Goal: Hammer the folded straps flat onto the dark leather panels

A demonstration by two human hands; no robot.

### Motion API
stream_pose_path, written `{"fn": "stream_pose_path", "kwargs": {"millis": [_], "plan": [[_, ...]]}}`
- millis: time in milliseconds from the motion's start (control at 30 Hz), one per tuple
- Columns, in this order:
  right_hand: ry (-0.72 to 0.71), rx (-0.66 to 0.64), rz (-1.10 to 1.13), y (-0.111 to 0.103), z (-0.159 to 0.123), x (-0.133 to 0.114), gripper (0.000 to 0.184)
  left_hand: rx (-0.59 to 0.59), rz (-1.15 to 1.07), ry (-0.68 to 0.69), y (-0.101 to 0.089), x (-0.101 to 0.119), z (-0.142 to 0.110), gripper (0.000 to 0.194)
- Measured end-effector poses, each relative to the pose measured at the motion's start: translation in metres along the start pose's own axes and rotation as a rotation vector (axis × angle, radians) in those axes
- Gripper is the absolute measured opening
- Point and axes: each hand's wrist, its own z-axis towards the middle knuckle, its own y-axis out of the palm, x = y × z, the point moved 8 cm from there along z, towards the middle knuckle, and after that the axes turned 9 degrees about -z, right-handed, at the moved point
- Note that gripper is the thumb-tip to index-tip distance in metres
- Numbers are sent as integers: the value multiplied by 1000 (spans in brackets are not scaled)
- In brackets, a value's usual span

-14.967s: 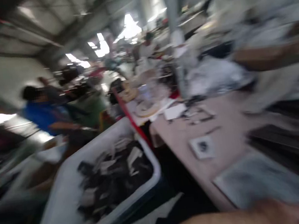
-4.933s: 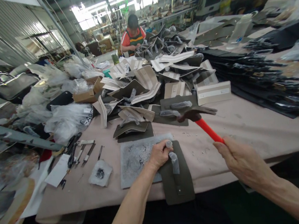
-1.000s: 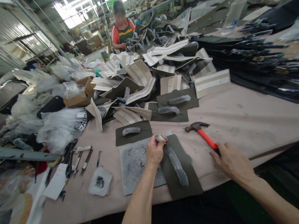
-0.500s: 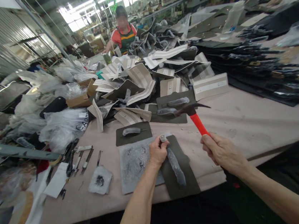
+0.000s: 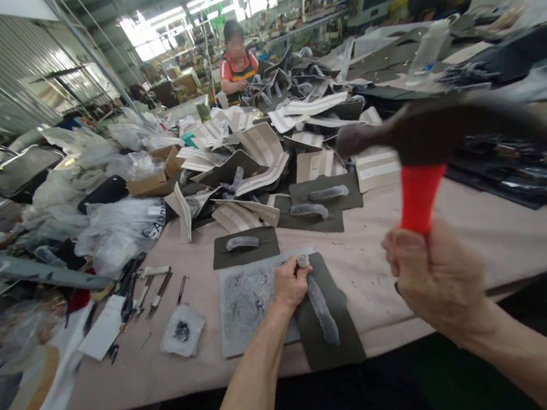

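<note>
Head view: since the frame half a second ago, the hammer (image 5: 423, 145) has been rising and is now looming blurred near the camera, the right hand (image 5: 437, 275) wrapping its fingers round the handle below the red section. The left hand (image 5: 290, 285) is pinching a pale round-ended tool (image 5: 303, 260), end facing up, likely to keep it steady; fingers are hiding its lower part, contact unclear. It is standing at the far end of the dark panel (image 5: 343, 332), whose wrapped handle (image 5: 322, 311) is running lengthwise, clear of the fingers. The panel is overlapping the grey slab (image 5: 247, 300), presumably a firm backing, on the worktop (image 5: 126, 383). A stained pale block (image 5: 182, 330) is lying to the left, probably for easy reach.
</note>
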Motion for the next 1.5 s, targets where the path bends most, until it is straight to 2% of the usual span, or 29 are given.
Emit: {"fn": "stream_pose_path", "kwargs": {"millis": [33,100,167,233,367,433,500,567,633,667,733,767,833,933,1000,1100,1167,1233,1267,1333,1500], "plan": [[-29,-101,-36,16,-8,1,35,-2,14,-5,0,-1,0,11],[-98,-419,-152,55,-28,8,34,-10,38,-12,1,-3,0,10],[-107,-659,-267,81,-45,25,31,-20,38,-12,2,-4,0,11],[-62,-731,-324,89,-50,44,32,-17,19,-2,3,-4,-1,12],[84,-797,-310,106,-63,87,38,9,-12,-1,2,-6,-2,14],[142,-807,-367,119,-74,107,40,14,-24,-6,1,-7,-2,15],[129,-745,-453,127,-79,113,38,17,-30,-8,1,-7,-1,14],[6,-577,-466,125,-77,95,37,21,-30,-11,-1,-5,-1,13],[-226,-426,-349,121,-76,53,44,22,-27,-17,-1,-4,-1,12],[-364,-409,-266,120,-80,28,50,22,-28,-22,-1,-4,-2,12],[-613,-508,-131,127,-95,-16,56,28,-42,-42,0,-5,-2,12],[-702,-581,-108,133,-105,-33,51,36,-62,-58,1,-7,-1,12],[-772,-683,-140,144,-119,-53,34,104,-147,-118,-1,-14,1,12],[-718,-648,-253,151,-121,-65,21,345,-371,-261,-15,-26,6,18],[-632,-579,-328,146,-113,-68,20,479,-487,-301,-31,-22,11,22],[-442,-526,-423,130,-91,-64,12,517,-554,-181,-61,14,25,25],[-319,-539,-448,122,-78,-58,10,510,-544,-52,-82,45,30,26],[-203,-577,-426,121,-74,-51,13,480,-494,18,-92,64,28,26],[-152,-599,-394,124,-75,-48,18,452,-476,21,-92,66,26,26],[-73,-643,-304,135,-82,-43,30,376,-475,-30,-79,56,18,24],[59,-700,-156,162,-101,-36,47,190,-553,-201,-22,0,-3,31]]}}
